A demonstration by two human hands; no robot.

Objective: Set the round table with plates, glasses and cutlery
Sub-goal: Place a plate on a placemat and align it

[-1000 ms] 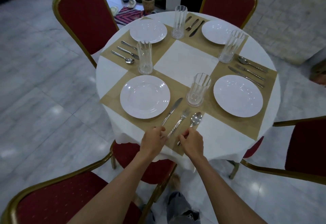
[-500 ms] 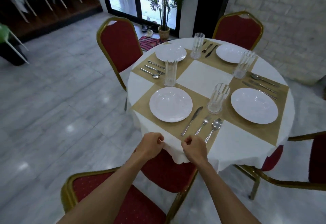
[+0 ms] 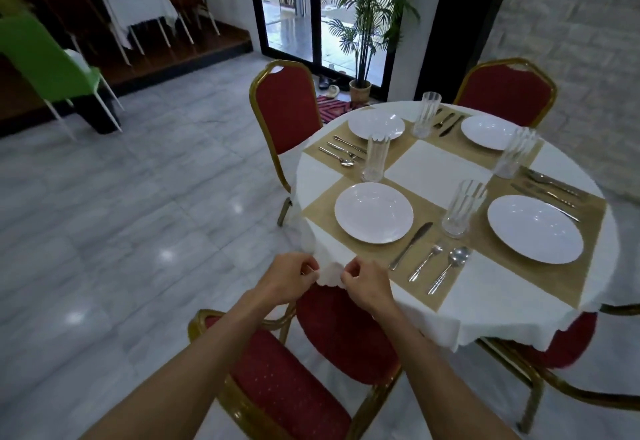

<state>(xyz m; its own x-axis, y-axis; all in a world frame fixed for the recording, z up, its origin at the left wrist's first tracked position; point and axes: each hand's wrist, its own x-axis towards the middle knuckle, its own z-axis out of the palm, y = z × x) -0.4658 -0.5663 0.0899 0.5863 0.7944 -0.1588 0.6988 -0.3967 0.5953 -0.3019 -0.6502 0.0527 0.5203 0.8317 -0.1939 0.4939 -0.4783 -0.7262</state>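
The round table [image 3: 438, 162] carries a white tablecloth [image 3: 512, 315] and tan placemats, each with a white plate, a ribbed glass and cutlery. The nearest plate [image 3: 374, 212] lies beside a knife [image 3: 410, 245], fork [image 3: 425, 263] and spoon [image 3: 450, 269], with a glass [image 3: 462, 209] behind them. My left hand [image 3: 289, 282] and my right hand [image 3: 365, 283] both pinch the hanging hem of the tablecloth at the table's near-left edge, a short gap between them.
Red chairs with gold frames ring the table; one [image 3: 311, 353] stands directly below my arms, another [image 3: 284, 110] at the far left. A potted palm [image 3: 362, 41] and glass door lie beyond. A green chair [image 3: 48, 62] stands far left on the marble floor.
My hands left the cutlery by the near plate and moved left to the table edge, where they now pinch the tablecloth hem. The view has pulled back and swung left.
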